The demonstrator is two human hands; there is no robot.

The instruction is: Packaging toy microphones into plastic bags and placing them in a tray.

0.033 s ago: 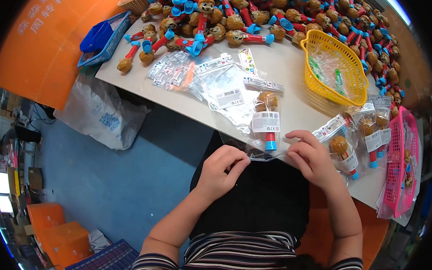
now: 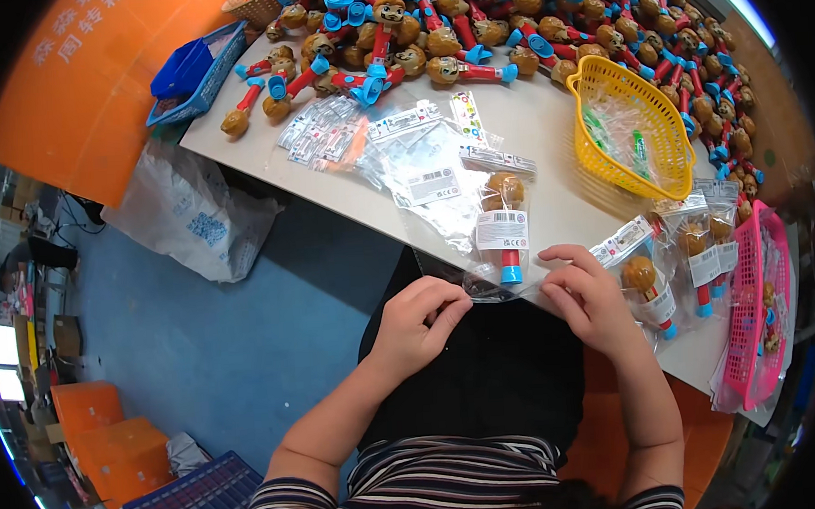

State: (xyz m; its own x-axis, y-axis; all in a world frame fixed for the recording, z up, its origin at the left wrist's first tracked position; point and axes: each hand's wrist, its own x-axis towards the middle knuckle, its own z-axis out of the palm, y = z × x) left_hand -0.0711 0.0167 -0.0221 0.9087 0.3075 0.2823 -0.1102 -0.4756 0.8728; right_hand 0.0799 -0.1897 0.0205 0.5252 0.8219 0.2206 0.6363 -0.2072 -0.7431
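Note:
A clear plastic bag (image 2: pixel 522 221) holds one toy figure (image 2: pixel 511 274) with a brown head, a red stem and a blue end, under a white label. It lies at the near table edge, its lower end reaching over that edge. My left hand (image 2: pixel 422 316) pinches the bag's lower left corner between thumb and fingers. At the lower right corner, my right hand (image 2: pixel 587 296) has thumb and forefinger closed on the film, its other fingers bent. Just left of the bagged toy lie flat, shiny bags (image 2: pixel 433 184) with printed tops.
Loose toy figures (image 2: pixel 447 36) are heaped at the back. A yellow basket (image 2: pixel 594 157) holds small clear packets with green pieces. More bagged toys (image 2: pixel 654 299) lie at the right beside a pink basket (image 2: pixel 748 329). A blue basket (image 2: pixel 204 97) stands far left, above a white plastic sack (image 2: pixel 180 216).
The clear film between my hands has shifted slightly at the table edge. Both hands stay in nearly the same place.

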